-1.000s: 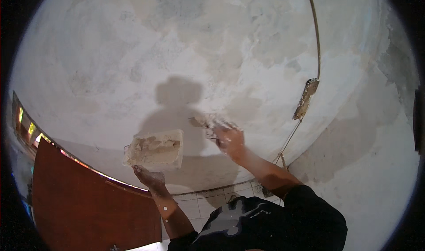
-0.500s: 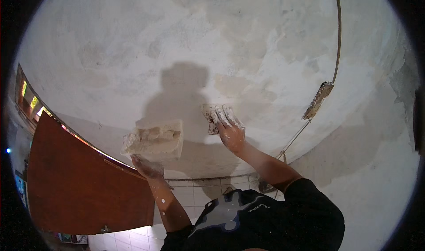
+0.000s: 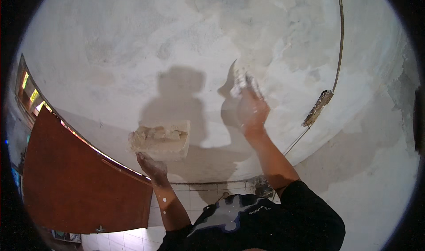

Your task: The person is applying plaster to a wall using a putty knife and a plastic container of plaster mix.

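My left hand (image 3: 152,167) grips the near left corner of a pale rectangular tub (image 3: 175,149) from below. Thick beige putty (image 3: 155,140) fills part of it, heaped unevenly along the far side. Higher and to the right, my right hand (image 3: 253,107) reaches up to the plastered wall (image 3: 203,34), its fingers coated in white putty. A flat scraper (image 3: 235,69) is pinched in those fingers, turned nearly edge-on, so little of its blade shows. Its dark shadow falls on the wall beside it.
On the right, a cable (image 3: 340,38) runs down the wall to a putty-stained box (image 3: 318,108). A brown wooden panel (image 3: 84,175) stands at lower left, below a window opening (image 3: 31,89). Pale floor tiles (image 3: 201,200) lie along the wall's foot.
My right hand has moved up and to the right along the wall, and the scraper has turned from face-on to nearly edge-on. The tub in my left hand has shifted slightly right.
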A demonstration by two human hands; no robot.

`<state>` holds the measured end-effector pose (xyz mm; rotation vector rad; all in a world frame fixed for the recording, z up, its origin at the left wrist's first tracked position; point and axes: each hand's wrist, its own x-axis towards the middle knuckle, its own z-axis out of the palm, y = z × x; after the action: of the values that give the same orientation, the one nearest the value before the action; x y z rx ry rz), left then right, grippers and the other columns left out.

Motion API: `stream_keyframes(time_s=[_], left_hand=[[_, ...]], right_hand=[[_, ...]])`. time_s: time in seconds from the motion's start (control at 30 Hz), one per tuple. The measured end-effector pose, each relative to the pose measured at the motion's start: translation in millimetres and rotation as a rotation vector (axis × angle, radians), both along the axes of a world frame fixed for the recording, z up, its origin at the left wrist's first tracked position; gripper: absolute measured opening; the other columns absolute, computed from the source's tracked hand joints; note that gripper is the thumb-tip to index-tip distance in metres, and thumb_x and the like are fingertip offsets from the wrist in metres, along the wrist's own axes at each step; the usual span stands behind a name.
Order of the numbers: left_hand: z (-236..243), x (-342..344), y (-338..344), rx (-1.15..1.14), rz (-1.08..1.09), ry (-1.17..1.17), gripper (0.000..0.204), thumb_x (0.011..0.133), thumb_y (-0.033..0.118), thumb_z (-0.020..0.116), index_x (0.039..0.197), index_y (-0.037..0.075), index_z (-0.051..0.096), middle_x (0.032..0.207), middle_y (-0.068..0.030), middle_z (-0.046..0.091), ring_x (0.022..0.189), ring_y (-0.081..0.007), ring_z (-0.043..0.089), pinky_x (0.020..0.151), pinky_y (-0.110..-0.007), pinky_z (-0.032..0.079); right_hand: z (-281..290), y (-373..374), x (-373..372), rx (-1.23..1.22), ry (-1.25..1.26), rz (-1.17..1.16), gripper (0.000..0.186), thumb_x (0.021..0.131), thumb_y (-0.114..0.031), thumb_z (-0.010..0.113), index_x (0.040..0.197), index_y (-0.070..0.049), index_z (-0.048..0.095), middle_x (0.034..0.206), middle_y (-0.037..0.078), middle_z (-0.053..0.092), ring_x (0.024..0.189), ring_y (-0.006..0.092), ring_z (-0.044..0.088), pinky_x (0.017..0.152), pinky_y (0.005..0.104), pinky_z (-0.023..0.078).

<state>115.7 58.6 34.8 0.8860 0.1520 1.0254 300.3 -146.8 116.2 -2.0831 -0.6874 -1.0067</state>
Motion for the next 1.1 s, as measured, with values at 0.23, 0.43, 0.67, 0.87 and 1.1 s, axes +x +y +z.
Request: stream_keyframes(time_s=[0.23, 0.43, 0.67, 0.87, 1.1], left_hand=[[-3, 4, 1, -0.066, 0.067, -0.087, 0.073, 0.082, 0.053, 0.052, 0.136, 0.01, 0.027, 0.131, -0.0145, 0.037, 0.121, -0.0345, 0.036, 0.099, -0.051, 0.034], [-2, 1, 0, -0.037, 0.008, -0.168, 0.068, 0.083, 0.051, 0.051, 0.134, 0.013, 0.03, 0.13, -0.0138, 0.037, 0.119, -0.0338, 0.037, 0.1, -0.05, 0.033], [-21, 4, 4, -0.015, 0.111, -0.062, 0.072, 0.081, 0.054, 0.049, 0.135, 0.011, 0.028, 0.133, -0.014, 0.034, 0.123, -0.0335, 0.033, 0.101, -0.05, 0.029], [-26, 5, 6, -0.137, 0.166, -0.036, 0.077, 0.079, 0.057, 0.048, 0.137, 0.011, 0.027, 0.136, -0.0129, 0.032, 0.126, -0.0326, 0.03, 0.103, -0.049, 0.027], [-13, 8, -10, -0.019, 0.132, -0.041, 0.078, 0.078, 0.059, 0.048, 0.137, 0.011, 0.028, 0.137, -0.0129, 0.032, 0.125, -0.0333, 0.031, 0.102, -0.049, 0.028]], right_hand=[[-99, 13, -14, -0.418, -0.201, 0.114, 0.039, 0.077, -0.01, 0.053, 0.116, -0.005, 0.053, 0.122, 0.017, 0.052, 0.112, 0.0323, 0.05, 0.09, 0.0398, 0.044], [-114, 4, -29, -0.518, 0.027, 0.281, 0.038, 0.069, -0.004, 0.056, 0.107, -0.008, 0.058, 0.099, 0.014, 0.063, 0.091, 0.031, 0.061, 0.078, 0.0378, 0.051], [-60, 25, -7, -0.194, -0.263, 0.265, 0.038, 0.067, -0.005, 0.057, 0.105, -0.003, 0.057, 0.096, 0.015, 0.063, 0.091, 0.032, 0.06, 0.079, 0.0396, 0.048], [-106, 45, 24, -0.343, -0.27, 0.262, 0.033, 0.078, -0.008, 0.053, 0.11, 0.001, 0.055, 0.125, 0.021, 0.047, 0.119, 0.036, 0.042, 0.101, 0.0457, 0.032], [-111, 2, 13, -0.397, -0.125, 0.364, 0.028, 0.073, -0.01, 0.058, 0.1, -0.001, 0.059, 0.115, 0.017, 0.057, 0.107, 0.031, 0.054, 0.092, 0.0404, 0.042]])
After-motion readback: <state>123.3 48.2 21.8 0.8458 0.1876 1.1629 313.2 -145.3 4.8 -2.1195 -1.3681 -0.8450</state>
